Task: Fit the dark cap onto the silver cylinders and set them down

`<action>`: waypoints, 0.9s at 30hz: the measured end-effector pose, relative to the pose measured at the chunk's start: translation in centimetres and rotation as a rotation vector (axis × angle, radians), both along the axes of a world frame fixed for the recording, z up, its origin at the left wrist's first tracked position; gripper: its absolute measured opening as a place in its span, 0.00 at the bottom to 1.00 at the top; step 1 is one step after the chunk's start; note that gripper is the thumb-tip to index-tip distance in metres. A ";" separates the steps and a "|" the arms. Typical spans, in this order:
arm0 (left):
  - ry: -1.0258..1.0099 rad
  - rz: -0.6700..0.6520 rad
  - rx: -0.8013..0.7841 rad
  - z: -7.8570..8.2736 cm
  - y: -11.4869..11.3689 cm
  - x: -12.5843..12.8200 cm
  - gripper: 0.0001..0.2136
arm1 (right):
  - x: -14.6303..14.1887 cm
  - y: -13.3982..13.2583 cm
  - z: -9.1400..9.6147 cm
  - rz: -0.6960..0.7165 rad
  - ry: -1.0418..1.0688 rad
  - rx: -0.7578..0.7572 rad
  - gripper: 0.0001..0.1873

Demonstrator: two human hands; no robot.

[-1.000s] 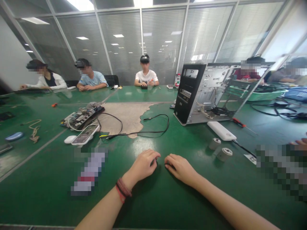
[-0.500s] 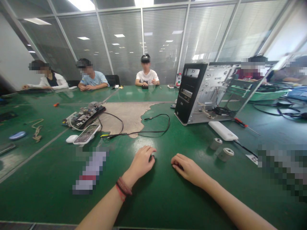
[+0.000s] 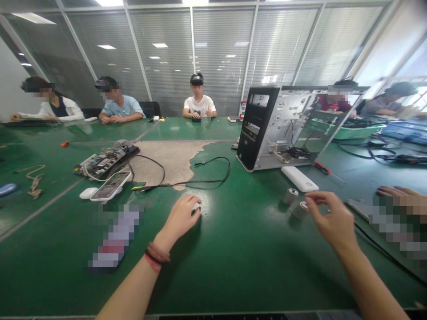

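Observation:
My left hand (image 3: 183,215) rests on the green table (image 3: 233,249) with its fingers loosely curled and the thumb apart from the index finger. A tiny dark spot shows near its fingertips; I cannot make out what it is. My right hand (image 3: 328,218) is beside the nearer of two short grey metal cylinders (image 3: 300,210), thumb and index finger apart at its right side. Whether the fingertips touch it is hard to tell. The second metal cylinder (image 3: 289,196) stands just behind, to the left.
A white power bank (image 3: 299,179), a screwdriver (image 3: 323,168) and an open computer case (image 3: 260,129) lie beyond my right hand. Another person's hand (image 3: 403,198) is at the right. A black cable (image 3: 213,181), a phone (image 3: 111,186) and a circuit board (image 3: 106,162) are left.
My right hand has moved right from the table's middle to the nearer cylinder, its fingers spreading. Another person's hand has appeared at the right. The view has turned slightly right.

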State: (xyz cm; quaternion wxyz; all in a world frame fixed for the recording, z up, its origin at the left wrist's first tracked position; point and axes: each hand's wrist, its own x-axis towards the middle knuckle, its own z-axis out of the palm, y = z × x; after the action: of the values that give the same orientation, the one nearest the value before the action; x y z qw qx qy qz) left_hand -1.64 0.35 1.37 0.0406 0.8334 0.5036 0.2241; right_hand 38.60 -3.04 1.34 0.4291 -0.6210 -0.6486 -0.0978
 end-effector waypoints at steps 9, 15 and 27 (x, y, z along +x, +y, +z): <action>0.209 0.753 0.002 -0.4 1.0 -2.5 0.24 | 3.2 -0.1 -2.9 -0.076 0.085 -0.073 0.12; 0.153 1.003 -0.208 -1.3 2.1 -5.0 0.30 | 3.8 1.0 -4.1 -0.050 0.029 -0.145 0.15; 0.096 1.059 -0.426 -0.6 2.3 -6.6 0.34 | 4.2 1.6 -4.2 -0.080 0.009 -0.158 0.20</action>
State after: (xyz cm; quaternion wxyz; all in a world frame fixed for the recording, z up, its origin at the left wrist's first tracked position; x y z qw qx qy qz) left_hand -8.24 2.69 0.80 0.0668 0.4503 0.8877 0.0693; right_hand 42.85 -1.41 -2.90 0.3775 -0.6786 -0.6272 -0.0607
